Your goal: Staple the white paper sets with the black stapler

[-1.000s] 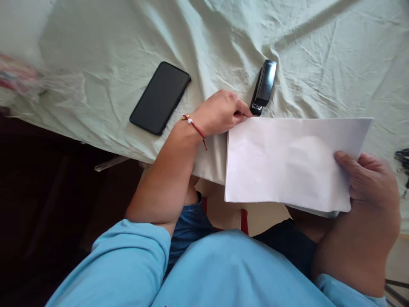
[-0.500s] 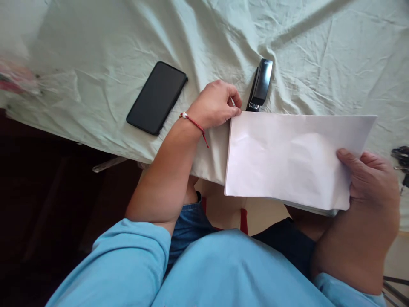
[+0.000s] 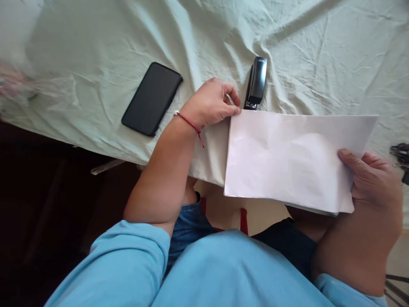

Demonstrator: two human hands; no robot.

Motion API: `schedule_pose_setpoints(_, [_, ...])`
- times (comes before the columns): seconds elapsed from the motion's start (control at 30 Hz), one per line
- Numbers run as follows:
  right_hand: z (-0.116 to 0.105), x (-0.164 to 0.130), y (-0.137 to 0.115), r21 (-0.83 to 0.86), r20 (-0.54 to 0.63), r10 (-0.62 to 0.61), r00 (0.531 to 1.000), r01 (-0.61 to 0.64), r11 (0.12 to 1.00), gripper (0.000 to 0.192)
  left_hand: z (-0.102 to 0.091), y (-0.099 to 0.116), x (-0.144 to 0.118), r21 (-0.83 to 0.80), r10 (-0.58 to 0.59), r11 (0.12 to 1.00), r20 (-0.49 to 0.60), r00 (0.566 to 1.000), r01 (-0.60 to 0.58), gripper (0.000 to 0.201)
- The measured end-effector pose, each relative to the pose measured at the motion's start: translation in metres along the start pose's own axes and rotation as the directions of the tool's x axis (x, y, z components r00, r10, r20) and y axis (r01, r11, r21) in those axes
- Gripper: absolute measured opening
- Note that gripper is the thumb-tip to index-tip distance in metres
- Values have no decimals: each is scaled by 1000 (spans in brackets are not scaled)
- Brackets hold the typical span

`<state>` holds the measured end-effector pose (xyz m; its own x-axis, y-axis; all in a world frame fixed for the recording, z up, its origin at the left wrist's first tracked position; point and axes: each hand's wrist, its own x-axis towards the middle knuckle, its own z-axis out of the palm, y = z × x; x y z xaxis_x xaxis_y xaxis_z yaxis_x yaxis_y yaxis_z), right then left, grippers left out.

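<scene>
White sheets of paper [image 3: 287, 157] lie stacked over the table's front edge, their lower side jutting past it. My left hand [image 3: 215, 102] pinches the stack's upper left corner between thumb and fingers. At the right end my right hand [image 3: 372, 179] grips the sheets, thumb on top and the other fingers mostly hidden beneath. Just beyond the upper edge of the paper lies a black stapler [image 3: 256, 81], its near end close to the sheets and to the fingers of my left hand.
A dark-screened phone [image 3: 152, 99] rests left of my left hand on the wrinkled pale green cloth [image 3: 105, 76]. At the far left is clear plastic wrapping [image 3: 47, 87] with something pinkish. Black objects [image 3: 403, 155], possibly keys, sit at the right edge.
The phone and stapler appear slightly further left in view. Both hands keep their hold on the paper, which has hardly moved.
</scene>
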<state>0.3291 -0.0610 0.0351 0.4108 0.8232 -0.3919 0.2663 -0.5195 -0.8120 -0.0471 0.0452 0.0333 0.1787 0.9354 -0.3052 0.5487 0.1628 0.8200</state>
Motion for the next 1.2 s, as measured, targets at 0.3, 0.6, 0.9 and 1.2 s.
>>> schedule_pose_setpoints(0.3, [-2, 4, 6, 39, -11, 19, 1000, -18, 999, 50, 10, 0, 6, 61, 61, 997, -109, 992, -55, 19])
schedule_pose_setpoints(0.6, [-7, 4, 6, 57, -21, 20, 1000, -18, 998, 49, 11, 10, 1, -147, -43, 989, -77, 996, 31, 26])
schedule_pose_setpoints(0.9, [-6, 9, 6, 101, -92, 48, 995, -39, 994, 44, 20, -1, 11, 101, 40, 995, -159, 987, -24, 38])
schedule_pose_setpoints(1.2, [-7, 12, 6, 172, -76, 30, 997, -17, 985, 43, 22, 0, 6, 85, 55, 995, -116, 992, -45, 39])
